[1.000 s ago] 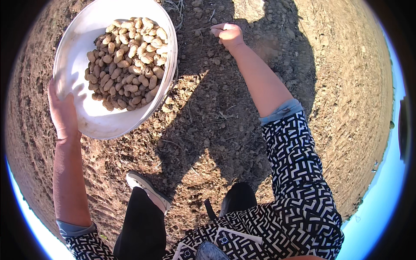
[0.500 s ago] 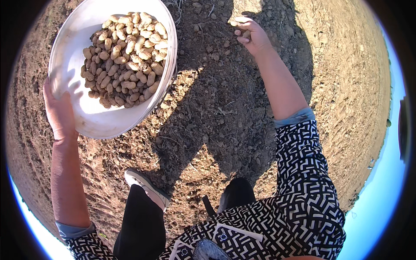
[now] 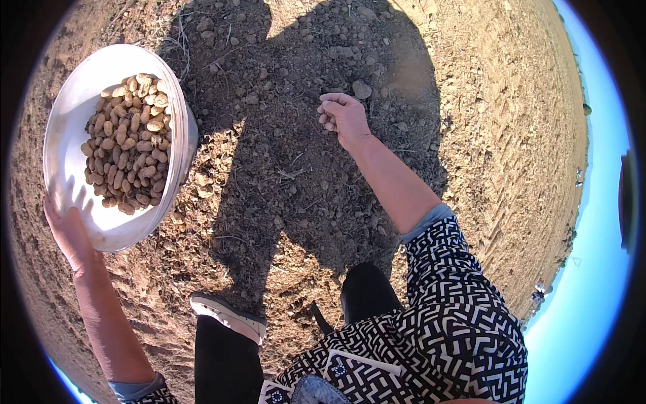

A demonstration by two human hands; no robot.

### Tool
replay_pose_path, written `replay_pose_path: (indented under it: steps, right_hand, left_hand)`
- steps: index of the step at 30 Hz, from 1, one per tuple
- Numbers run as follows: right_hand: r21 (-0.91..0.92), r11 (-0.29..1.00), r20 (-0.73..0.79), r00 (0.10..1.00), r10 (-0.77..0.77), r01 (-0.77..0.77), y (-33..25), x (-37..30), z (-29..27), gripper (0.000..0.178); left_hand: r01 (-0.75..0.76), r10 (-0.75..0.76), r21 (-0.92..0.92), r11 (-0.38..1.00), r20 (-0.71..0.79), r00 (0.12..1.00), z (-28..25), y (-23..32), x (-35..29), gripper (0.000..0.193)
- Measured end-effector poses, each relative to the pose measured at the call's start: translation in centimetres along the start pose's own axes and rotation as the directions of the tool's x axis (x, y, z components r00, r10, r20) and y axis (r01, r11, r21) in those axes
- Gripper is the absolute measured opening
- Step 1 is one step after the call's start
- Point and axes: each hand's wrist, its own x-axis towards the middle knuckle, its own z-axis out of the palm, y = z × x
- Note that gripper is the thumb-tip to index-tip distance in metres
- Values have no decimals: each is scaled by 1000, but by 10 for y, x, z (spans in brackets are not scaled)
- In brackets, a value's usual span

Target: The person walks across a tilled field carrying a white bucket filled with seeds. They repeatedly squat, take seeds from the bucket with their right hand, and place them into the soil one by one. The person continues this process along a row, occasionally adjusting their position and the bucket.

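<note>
A round white plastic bucket (image 3: 64, 158) is tilted at the left, its mouth facing up toward me. Unshelled peanuts (image 3: 128, 145) are heaped in it against its far right side. My left hand (image 3: 73, 236) grips the bucket's near left rim, fingers over the edge, their shadow falling on the white inside. Over the shaded soil, right of the bucket, is my right hand (image 3: 345, 120). Its fingers are curled in toward the thumb, and what they enclose is hidden.
Dry, cloddy soil (image 3: 296, 155) spreads all around, with bits of straw and a larger clod (image 3: 361, 89) just beyond my right hand. My shadow covers the middle. My shoe (image 3: 225, 313) stands on the ground below the bucket. Small distant figures (image 3: 538, 291) show at the field's right edge.
The bucket with its peanuts has moved left and nearer, my left hand still on its rim. My right hand has come left and nearer; the brownish pieces seen in its fingers no longer show.
</note>
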Motion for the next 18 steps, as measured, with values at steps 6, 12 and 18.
replay_pose_path:
  steps: [6,12,18]
  right_hand:
    - [-564,779,-246,845,-475,274,-59,100,-151,26]
    - [-973,156,41,790,-612,171,-105,184,-149,37]
    - [-971,-226,198,802,-564,81,-85,258,-173,39]
  left_hand:
    - [3,-9,-87,996,-69,998,36,25,-24,65]
    - [-14,14,-27,1000,-7,1000,2,-10,-2,55]
    - [16,-11,86,996,-50,999,6,8,4,53]
